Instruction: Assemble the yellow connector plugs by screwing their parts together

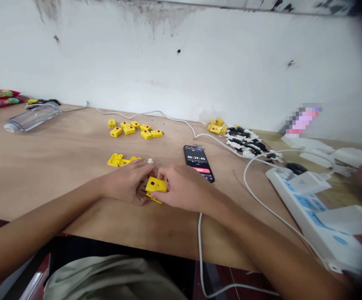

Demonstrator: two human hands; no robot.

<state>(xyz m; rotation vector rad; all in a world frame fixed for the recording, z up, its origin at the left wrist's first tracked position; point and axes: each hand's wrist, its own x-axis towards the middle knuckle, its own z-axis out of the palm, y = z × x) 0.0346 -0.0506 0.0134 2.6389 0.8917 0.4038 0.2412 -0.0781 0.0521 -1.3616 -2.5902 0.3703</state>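
Note:
Between my hands, just above the table, is a small yellow plastic case (156, 184) with a dark round hole in its top face. My right hand (188, 187) grips it from the right, thumb along the near side and fingers behind. Another yellow piece shows under the case, partly hidden. Curled in close on the left side is my left hand (129, 179), by dark thin pins at the case's end; what its fingers hold is hidden. Open yellow case halves (116, 160) lie beyond my left hand. A small white piece (150, 161) sits past its fingertips.
Several yellow cases with red buttons (130, 130) stand farther back. A phone (198, 163) runs a timer. At right are black-and-white parts (246, 141), bagged yellow pieces (216, 126), a power strip (312, 208) and a loose white cable (246, 179). A clear bottle (35, 116) lies left.

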